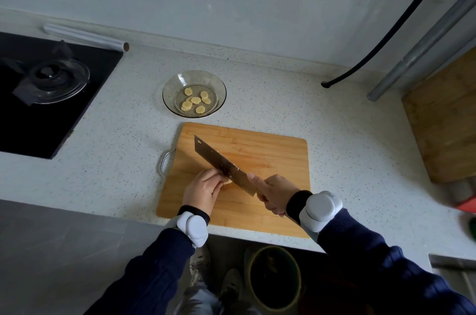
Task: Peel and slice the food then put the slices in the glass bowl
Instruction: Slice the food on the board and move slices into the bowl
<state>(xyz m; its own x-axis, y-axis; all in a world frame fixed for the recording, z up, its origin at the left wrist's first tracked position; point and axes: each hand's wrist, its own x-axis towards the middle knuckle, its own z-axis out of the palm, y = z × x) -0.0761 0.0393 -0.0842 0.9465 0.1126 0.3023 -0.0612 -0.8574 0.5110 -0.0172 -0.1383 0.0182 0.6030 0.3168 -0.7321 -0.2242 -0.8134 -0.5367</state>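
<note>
A wooden cutting board (pixel 270 152) lies on the speckled counter. My left hand (pixel 203 189) presses a small pale yellow piece of food (pixel 228 181) against the board; most of the piece is hidden under my fingers. My right hand (pixel 274 192) grips the handle of a cleaver (pixel 219 160), whose blade rests against the food beside my left fingertips and points to the upper left. Behind the board stands the glass bowl (pixel 219 82), holding several pale yellow slices (pixel 195 100).
A black gas hob with a burner (pixel 55 77) fills the left. A roll of wrap (pixel 85 36) lies behind it. A second wooden board (pixel 448 118) leans at the right, near a black hose (pixel 381 49) and metal pipe. A bin (pixel 274 278) stands below the counter edge.
</note>
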